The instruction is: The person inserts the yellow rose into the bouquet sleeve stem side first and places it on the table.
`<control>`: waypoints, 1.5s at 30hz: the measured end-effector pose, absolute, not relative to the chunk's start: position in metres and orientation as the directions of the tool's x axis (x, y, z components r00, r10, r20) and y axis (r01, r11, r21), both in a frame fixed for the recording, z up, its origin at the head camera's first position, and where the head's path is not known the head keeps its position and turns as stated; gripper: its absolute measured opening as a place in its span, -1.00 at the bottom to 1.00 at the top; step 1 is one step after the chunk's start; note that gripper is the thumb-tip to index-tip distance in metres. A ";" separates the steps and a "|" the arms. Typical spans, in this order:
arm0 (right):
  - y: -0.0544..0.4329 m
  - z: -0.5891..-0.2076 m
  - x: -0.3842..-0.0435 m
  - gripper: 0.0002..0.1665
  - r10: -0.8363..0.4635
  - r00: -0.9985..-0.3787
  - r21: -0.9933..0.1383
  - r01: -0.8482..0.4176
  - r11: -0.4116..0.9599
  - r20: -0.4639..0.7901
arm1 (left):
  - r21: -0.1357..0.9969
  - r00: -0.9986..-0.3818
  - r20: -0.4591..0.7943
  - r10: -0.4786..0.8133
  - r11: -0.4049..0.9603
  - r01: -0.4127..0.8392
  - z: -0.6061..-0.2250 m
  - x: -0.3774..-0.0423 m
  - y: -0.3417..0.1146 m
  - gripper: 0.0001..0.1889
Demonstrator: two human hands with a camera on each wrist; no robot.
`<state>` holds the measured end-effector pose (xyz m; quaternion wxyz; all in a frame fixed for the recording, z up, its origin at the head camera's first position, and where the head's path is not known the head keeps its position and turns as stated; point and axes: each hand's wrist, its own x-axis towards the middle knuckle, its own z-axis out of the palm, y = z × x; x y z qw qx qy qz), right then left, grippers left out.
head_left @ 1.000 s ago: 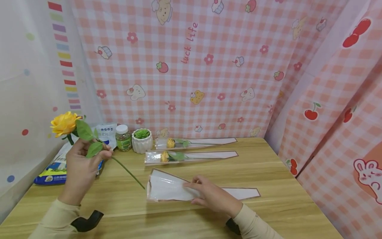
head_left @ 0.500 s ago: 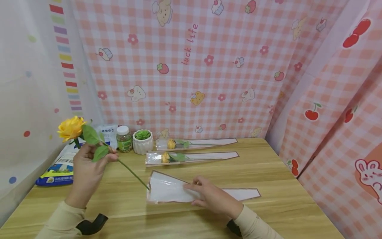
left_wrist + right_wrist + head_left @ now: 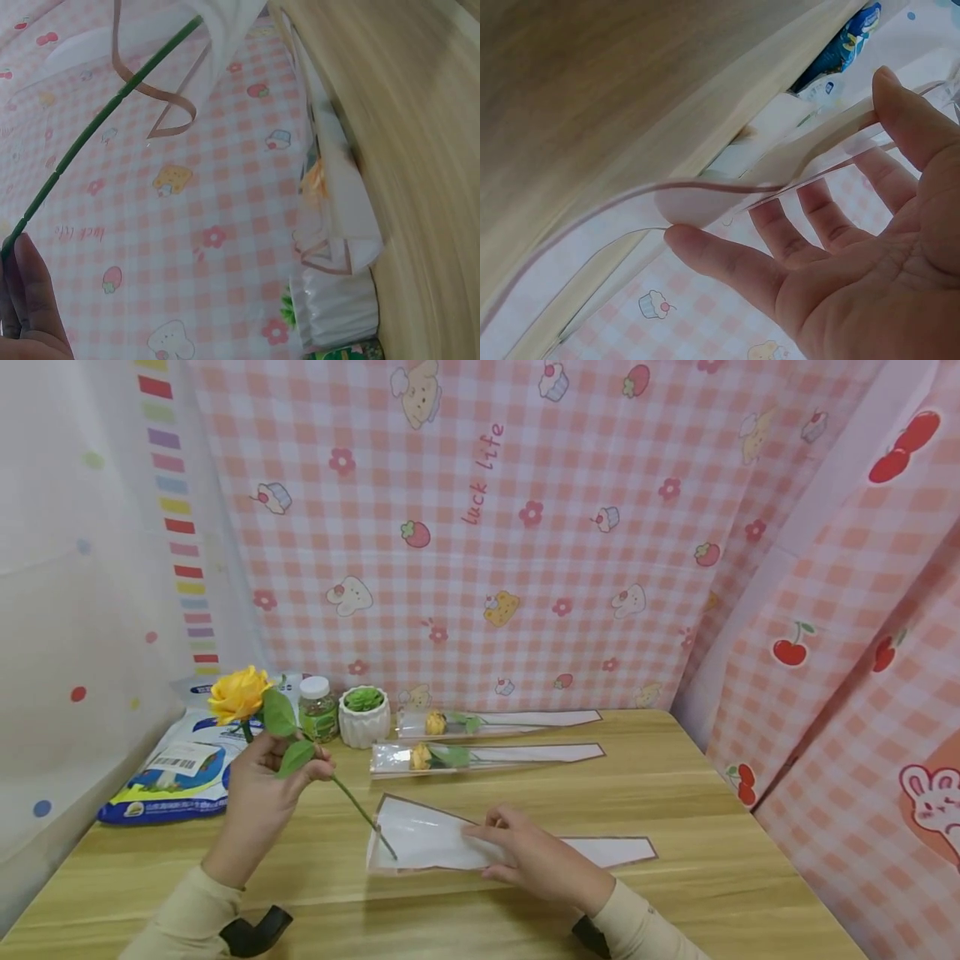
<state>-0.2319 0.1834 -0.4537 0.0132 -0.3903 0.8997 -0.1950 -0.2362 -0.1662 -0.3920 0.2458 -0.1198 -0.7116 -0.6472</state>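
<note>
My left hand (image 3: 264, 793) pinches the green stem of a yellow artificial rose (image 3: 240, 695) just below its leaves, with the bloom up at the left. The stem slants down to the right, and its lower end shows at the wide mouth of a white and clear flower sleeve (image 3: 422, 837) with pinkish-brown edging. In the left wrist view the stem (image 3: 94, 131) reaches past that edging into the mouth. Around the sleeve's middle my right hand (image 3: 542, 862) holds it just above the table; the right wrist view has thumb and fingers (image 3: 724, 262) on its opposite edges.
Behind lie two sleeved yellow roses, the nearer sleeve (image 3: 525, 752) and the farther sleeve (image 3: 555, 718). At the back left stand a potted succulent (image 3: 364, 718), a lidded jar (image 3: 318, 710) and a blue-white bag (image 3: 176, 768). A checked curtain (image 3: 465, 560) borders the wooden table (image 3: 697, 827).
My left hand has moved right and slightly down with the rose. The stem's end has gone from outside the sleeve's mouth to within its outline. My right hand stays on the sleeve.
</note>
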 end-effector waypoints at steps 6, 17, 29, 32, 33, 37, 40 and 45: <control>0.183 -0.454 -0.233 -0.30 -0.696 -0.707 -0.362 -0.686 0.631 0.127 | 0.817 -0.819 0.565 -0.102 0.207 0.538 -0.394 -0.237 -0.160 -0.78; 0.180 -0.453 -0.234 -0.31 -0.689 -0.711 -0.371 -0.684 0.629 0.142 | 0.850 -0.868 0.494 -0.052 0.240 0.469 -0.404 -0.240 -0.154 -0.77; 0.168 -0.452 -0.231 -0.34 -0.687 -0.715 -0.396 -0.673 0.625 0.130 | 0.815 -0.858 0.508 0.079 0.277 0.508 -0.417 -0.243 -0.147 -0.85; 0.164 -0.451 -0.231 -0.35 -0.685 -0.717 -0.391 -0.672 0.629 0.128 | 0.811 -0.855 0.509 0.104 0.274 0.516 -0.418 -0.243 -0.147 -0.85; 0.163 -0.451 -0.231 -0.36 -0.686 -0.716 -0.389 -0.673 0.629 0.128 | 0.813 -0.855 0.507 0.110 0.270 0.517 -0.419 -0.243 -0.146 -0.85; 0.159 -0.449 -0.231 -0.37 -0.689 -0.715 -0.391 -0.672 0.629 0.120 | 0.817 -0.860 0.494 0.129 0.269 0.509 -0.420 -0.242 -0.145 -0.85; 0.156 -0.447 -0.232 -0.37 -0.692 -0.711 -0.389 -0.676 0.626 0.123 | 0.794 -0.846 0.518 0.126 0.297 0.530 -0.420 -0.242 -0.143 -0.85; 0.151 -0.444 -0.233 -0.38 -0.698 -0.703 -0.374 -0.689 0.621 0.136 | 0.766 -0.822 0.559 0.107 0.312 0.562 -0.421 -0.245 -0.143 -0.86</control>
